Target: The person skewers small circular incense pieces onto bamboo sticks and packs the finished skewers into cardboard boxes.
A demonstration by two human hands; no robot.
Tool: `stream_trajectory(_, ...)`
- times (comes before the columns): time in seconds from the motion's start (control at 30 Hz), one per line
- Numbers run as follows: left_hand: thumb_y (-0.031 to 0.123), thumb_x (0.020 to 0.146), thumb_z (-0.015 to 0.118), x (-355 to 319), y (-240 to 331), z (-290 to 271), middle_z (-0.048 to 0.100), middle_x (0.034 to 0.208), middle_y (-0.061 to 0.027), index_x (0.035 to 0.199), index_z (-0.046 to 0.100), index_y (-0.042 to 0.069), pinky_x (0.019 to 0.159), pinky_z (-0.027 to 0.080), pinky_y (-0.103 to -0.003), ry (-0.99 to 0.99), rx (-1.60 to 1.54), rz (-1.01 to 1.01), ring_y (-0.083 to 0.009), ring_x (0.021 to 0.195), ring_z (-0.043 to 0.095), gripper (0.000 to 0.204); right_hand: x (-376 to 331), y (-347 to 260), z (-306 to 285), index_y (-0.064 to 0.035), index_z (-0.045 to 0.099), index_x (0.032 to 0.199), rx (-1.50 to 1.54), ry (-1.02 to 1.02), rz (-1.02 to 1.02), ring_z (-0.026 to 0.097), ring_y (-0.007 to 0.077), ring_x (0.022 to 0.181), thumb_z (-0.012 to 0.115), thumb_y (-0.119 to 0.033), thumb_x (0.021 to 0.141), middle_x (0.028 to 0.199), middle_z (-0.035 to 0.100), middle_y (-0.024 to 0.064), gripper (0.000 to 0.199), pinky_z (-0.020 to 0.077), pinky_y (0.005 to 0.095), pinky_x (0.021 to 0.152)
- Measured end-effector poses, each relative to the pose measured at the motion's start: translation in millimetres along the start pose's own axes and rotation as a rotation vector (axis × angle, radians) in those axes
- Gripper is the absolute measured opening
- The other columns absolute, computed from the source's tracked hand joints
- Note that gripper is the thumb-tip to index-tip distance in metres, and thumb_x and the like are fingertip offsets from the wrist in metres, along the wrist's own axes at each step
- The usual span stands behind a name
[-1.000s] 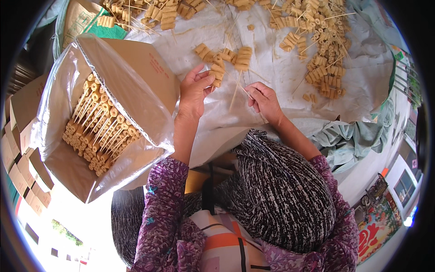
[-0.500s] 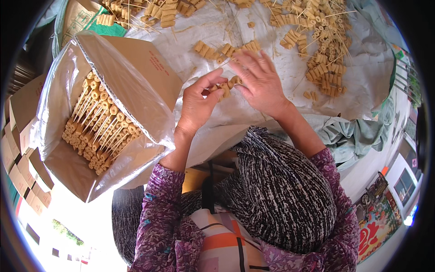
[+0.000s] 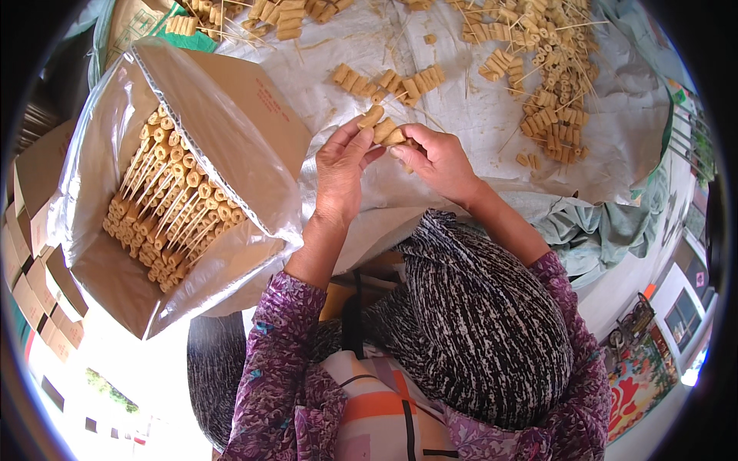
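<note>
Skewered tan pieces [image 3: 382, 127] sit between both hands at about 12 o'clock from frame centre, held just above the white sheet [image 3: 477, 146] that covers the desk. I see the left hand [image 3: 340, 170] pinching the left end of the row between thumb and fingertips, fingers curled around it. The right hand [image 3: 438, 160] grips the right end, fingers closed on it; I cannot tell whether a stick runs through the pieces, as the fingers hide that part. The two hands nearly touch at the thumbs.

At 9 o'clock stands an open cardboard box [image 3: 254, 107] lined with a clear plastic bag [image 3: 92, 154]; finished skewers [image 3: 169, 203] lie inside in packed rows. At 12 o'clock, beyond the hands, a short row of loose pieces [image 3: 388, 81] lies on the sheet. At 1 o'clock a larger scatter of pieces and thin sticks [image 3: 546, 84] spreads over the sheet, well apart from the hands.
</note>
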State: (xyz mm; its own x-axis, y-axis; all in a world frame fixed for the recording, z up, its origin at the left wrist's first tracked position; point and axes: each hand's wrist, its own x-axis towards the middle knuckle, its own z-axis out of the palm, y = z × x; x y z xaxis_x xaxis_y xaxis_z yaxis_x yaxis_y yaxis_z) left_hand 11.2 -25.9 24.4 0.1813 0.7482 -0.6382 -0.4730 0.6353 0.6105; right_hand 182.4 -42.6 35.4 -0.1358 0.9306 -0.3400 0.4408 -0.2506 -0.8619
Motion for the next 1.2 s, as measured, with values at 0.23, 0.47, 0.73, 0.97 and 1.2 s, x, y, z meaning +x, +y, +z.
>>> stream_trajectory(0.23,0.012,0.097,0.055,9.5,5.1,-13.2,0.064,0.115,-0.0071,0.125,0.058,0.001,0.084,0.053,-0.032,0.026,0.113,0.028,-0.0150,0.101,0.062,0.030,12.0,-3.8,8.1,-0.0011,0.061,0.110,0.490,-0.177,0.263,0.061,0.0092,0.073,0.058,-0.022,0.097,0.088,0.065,0.0038,0.025,0.0489,0.0235,0.062)
stream_trajectory(0.47,0.021,0.095,0.061,10.8,-11.2,-29.8,0.063,0.116,-0.0073,0.124,0.056,0.005,0.084,0.052,-0.036,-0.075,-0.125,-0.091,-0.0187,0.103,0.061,0.034,15.2,-0.2,22.1,-0.0012,0.060,0.114,0.470,-0.240,0.333,0.061,0.0102,0.072,0.056,-0.028,0.099,0.086,0.065,0.0029,0.031,0.0489,0.0246,0.062)
stream_trajectory(0.73,0.028,0.093,0.064,9.8,-14.3,-37.9,0.061,0.108,-0.0059,0.119,0.057,0.011,0.092,0.048,-0.039,0.034,-0.248,-0.027,-0.0198,0.104,0.059,0.033,66.2,29.5,-4.0,-0.0016,0.056,0.125,-0.170,-0.099,0.195,0.066,0.0164,0.073,0.053,-0.035,0.098,0.089,0.069,0.0069,0.043,0.0529,0.0302,0.067)
stream_trajectory(0.97,0.030,0.095,0.062,10.5,-11.1,-30.1,0.060,0.106,-0.0053,0.117,0.055,0.011,0.090,0.048,-0.040,-0.036,-0.246,-0.052,-0.0211,0.103,0.058,0.030,62.0,56.1,5.8,-0.0044,0.062,0.115,0.521,0.145,0.411,0.062,0.0132,0.073,0.055,-0.021,0.097,0.088,0.067,0.0042,0.026,0.0501,0.0263,0.064)
stream_trajectory(1.2,0.040,0.099,0.050,30.8,-10.9,-38.9,0.058,0.112,-0.0088,0.123,0.050,0.012,0.090,0.048,-0.042,0.004,-0.206,-0.160,-0.0247,0.107,0.057,0.037,7.9,-9.6,-18.7,-0.0028,0.066,0.105,0.306,-0.419,0.206,0.059,0.0087,0.066,0.053,-0.009,0.094,0.080,0.066,0.0035,0.018,0.0474,0.0237,0.061)
